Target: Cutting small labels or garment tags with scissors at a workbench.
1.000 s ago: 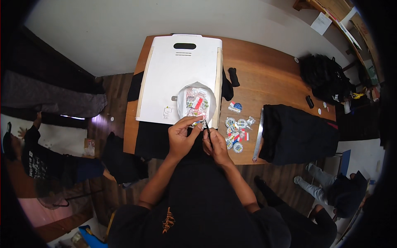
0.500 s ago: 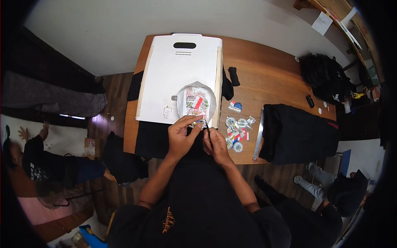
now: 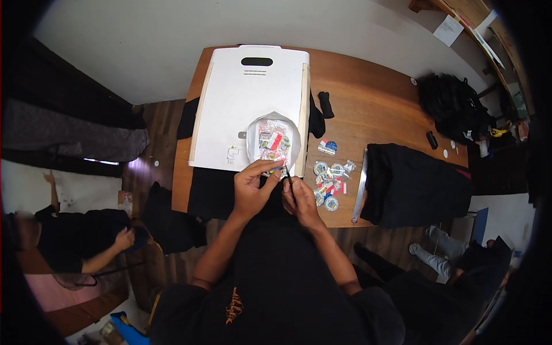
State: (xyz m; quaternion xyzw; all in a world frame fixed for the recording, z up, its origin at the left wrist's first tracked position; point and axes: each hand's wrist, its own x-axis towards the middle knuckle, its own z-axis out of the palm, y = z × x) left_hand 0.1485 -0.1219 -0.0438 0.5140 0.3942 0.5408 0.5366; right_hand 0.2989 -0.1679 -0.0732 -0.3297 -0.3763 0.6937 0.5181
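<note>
Over the near edge of a white board, my left hand pinches a small colourful piece, probably a sticker, mostly hidden by the fingers. Close by on the right, my right hand is closed around a slim black cutting tool whose tip points at that piece; its exact kind is hard to make out. Just beyond my fingertips sits a round white container on the board. Inside it lie printed scraps in red, white and green. Right of my hands, several cut-out stickers lie on the wooden table.
Folded black cloth lies on the table with a metal ruler along its left side. A black backpack stands at the far right. One person is at the left, others at the lower right.
My hands stay almost in the same place, with the tool and the small piece still held. The person at the left has shifted, with one arm now bent toward the body.
</note>
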